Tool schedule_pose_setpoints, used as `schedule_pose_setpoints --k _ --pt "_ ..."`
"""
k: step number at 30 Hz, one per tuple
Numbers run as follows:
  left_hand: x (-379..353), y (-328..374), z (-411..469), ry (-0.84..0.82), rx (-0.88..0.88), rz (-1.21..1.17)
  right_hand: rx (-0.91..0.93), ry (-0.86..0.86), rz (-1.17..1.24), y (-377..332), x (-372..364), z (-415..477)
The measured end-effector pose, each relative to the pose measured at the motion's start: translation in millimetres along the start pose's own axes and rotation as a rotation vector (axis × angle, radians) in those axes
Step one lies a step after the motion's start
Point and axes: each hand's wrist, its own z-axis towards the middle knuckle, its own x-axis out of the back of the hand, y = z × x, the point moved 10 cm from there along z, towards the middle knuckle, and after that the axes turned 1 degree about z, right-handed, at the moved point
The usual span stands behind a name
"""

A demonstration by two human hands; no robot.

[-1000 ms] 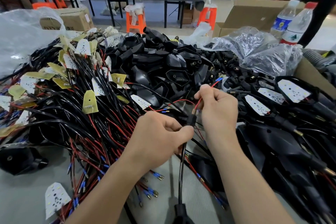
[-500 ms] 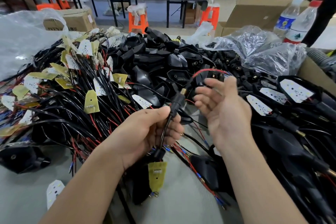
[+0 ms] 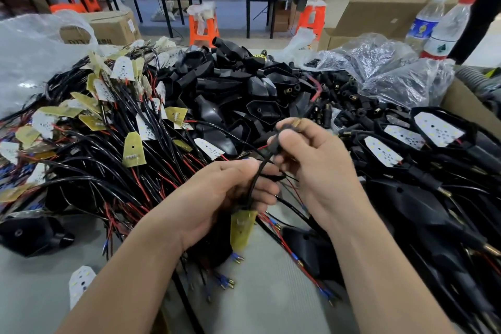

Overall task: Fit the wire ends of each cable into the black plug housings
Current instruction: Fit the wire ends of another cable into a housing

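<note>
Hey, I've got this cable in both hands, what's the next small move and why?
Probably push the black plug housing down the cable with the right hand while the left hand holds the cable steady. A brass tip shows at the housing's top, yet some red wire is exposed just below, so it may not be fully seated.

Assembly workshop, cable heaps (image 3: 89,160), cardboard cartons (image 3: 108,27)

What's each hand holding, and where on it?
Left hand grips the black cable above the yellow board; right hand pinches its plug housing below the brass tip.
</note>
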Motion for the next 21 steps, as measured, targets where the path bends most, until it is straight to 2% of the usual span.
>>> schedule_pose_setpoints --k 4,7,9,13,18,21 --pt "-3 1 -4 -0.119 0.005 0.230 0.043 0.202 0.226 -8 29 4" --pt "6 2 -3 -0.014 0.005 0.203 0.080 0.273 0.255 -11 45 5" --pt "11 2 -2 0.052 0.006 0.145 0.072 0.264 0.199 -11 48 6" --pt "10 2 -2 0.013 0.004 0.061 0.068 0.094 -0.059 -7 29 6" --pt "15 8 2 0.095 -0.062 0.082 -0.073 -0.202 0.088 14 -8 0" --pt "23 5 3 0.169 -0.062 0.061 -0.119 -0.284 0.155 17 -13 -1"
